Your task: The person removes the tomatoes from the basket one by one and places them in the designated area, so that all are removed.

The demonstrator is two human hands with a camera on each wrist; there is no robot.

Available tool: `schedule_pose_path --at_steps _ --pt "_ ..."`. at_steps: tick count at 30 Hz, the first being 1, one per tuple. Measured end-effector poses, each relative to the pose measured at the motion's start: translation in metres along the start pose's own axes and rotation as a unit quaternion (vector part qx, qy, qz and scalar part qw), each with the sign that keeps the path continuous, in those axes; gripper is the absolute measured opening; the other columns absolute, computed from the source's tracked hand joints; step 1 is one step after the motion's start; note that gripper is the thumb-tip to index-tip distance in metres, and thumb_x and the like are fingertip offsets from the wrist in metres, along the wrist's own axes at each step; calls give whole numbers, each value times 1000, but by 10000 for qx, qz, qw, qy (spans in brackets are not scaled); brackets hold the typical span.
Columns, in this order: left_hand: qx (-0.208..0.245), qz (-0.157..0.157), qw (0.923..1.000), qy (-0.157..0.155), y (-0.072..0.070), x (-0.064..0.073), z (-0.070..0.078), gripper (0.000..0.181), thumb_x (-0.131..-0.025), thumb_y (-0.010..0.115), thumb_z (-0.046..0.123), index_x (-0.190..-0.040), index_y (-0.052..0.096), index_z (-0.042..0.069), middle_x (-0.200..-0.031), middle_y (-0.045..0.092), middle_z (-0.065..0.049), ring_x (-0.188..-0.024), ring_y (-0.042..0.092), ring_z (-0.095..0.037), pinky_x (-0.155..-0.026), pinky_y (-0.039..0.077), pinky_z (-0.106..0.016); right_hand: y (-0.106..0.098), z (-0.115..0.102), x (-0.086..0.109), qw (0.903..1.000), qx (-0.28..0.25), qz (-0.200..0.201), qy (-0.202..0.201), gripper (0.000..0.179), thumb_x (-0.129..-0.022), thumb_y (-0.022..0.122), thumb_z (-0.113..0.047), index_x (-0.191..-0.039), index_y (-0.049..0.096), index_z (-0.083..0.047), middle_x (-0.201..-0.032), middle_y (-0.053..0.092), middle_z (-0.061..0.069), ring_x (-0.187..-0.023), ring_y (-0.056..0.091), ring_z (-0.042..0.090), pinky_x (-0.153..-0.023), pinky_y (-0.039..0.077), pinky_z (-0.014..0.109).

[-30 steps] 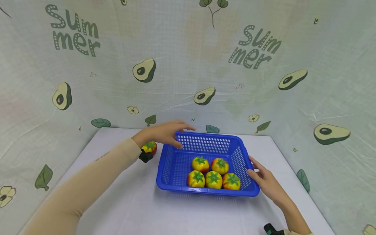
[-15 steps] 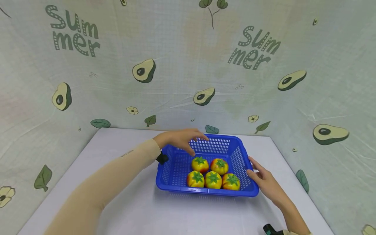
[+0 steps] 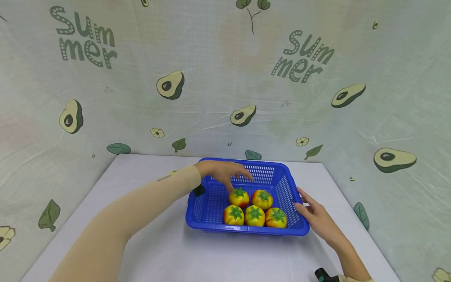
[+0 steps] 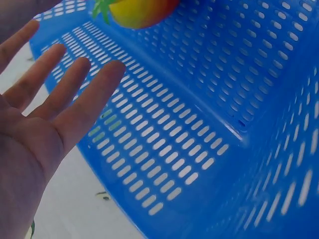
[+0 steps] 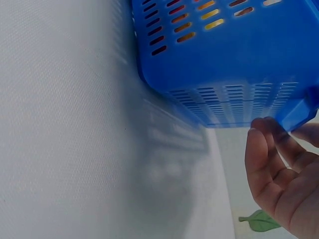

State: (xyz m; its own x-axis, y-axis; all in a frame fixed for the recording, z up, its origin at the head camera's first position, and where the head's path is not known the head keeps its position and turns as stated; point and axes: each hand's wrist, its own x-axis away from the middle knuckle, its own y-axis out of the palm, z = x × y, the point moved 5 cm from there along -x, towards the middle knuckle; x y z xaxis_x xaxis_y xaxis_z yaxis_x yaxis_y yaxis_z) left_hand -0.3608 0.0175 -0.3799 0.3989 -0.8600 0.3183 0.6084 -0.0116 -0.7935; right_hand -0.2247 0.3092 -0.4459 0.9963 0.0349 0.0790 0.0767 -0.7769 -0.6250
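Observation:
A blue perforated plastic basket (image 3: 208, 226) stands on the table and holds several yellow-and-red, tomato-like fruits (image 3: 255, 215) with green star-shaped tops. My left hand (image 3: 223, 171) hovers over the basket's back left part, fingers spread and holding nothing. In the head view its thumb appears close to the back left fruit (image 3: 239, 199); whether they touch, I cannot tell. The left wrist view shows extended fingers (image 4: 75, 94) above the slotted wall. My right hand (image 3: 318, 219) holds the basket's right rim, thumb on the rim and fingers curled against the outside in the right wrist view.
A bit of another yellow fruit (image 3: 172, 172) peeks out behind the left sleeve (image 3: 148, 203), left of the basket. The white tabletop (image 3: 211, 258) extends in front. A printed cloth (image 3: 211, 58) rises behind and at both sides.
My left hand has moved right, from the basket's back left corner to over its inside, and its thumb has dropped towards the back left fruit. The right hand stays at the rim.

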Motion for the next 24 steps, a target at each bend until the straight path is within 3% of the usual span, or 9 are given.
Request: schedule_pose_path --at_steps 6,11,16,24 --pt "-355 -402 9985 56 10 -13 -4 74 -90 87 17 -156 54 27 -161 48 -5 -141 53 -30 -111 53 -41 0 0 1 10000 -28 34 -26 73 -110 57 -40 -170 24 -16 -152 48 27 -110 62 27 -88 57 25" --pt "-394 -652 9971 -13 19 -20 -8 72 -90 86 14 -154 57 26 -157 51 -5 -139 56 -26 -112 52 -39 0 0 2 10000 -1 55 -20 73 -110 57 -41 -170 24 -16 -151 48 26 -110 62 27 -87 57 25" --pt "-557 -767 9955 -39 24 -24 -7 70 -90 85 8 -152 58 26 -155 53 -5 -137 58 -22 -112 50 -33 0 0 2 10000 -36 24 4 74 -110 57 -41 -171 24 -16 -152 47 26 -111 63 27 -89 58 27" --pt "-783 -733 9942 -109 25 -25 -5 64 -89 85 6 -146 63 26 -150 58 1 -135 58 -19 -115 48 -34 0 -1 2 10000 -66 35 -10 73 -110 58 -39 -170 24 -15 -153 47 27 -112 64 27 -90 59 28"
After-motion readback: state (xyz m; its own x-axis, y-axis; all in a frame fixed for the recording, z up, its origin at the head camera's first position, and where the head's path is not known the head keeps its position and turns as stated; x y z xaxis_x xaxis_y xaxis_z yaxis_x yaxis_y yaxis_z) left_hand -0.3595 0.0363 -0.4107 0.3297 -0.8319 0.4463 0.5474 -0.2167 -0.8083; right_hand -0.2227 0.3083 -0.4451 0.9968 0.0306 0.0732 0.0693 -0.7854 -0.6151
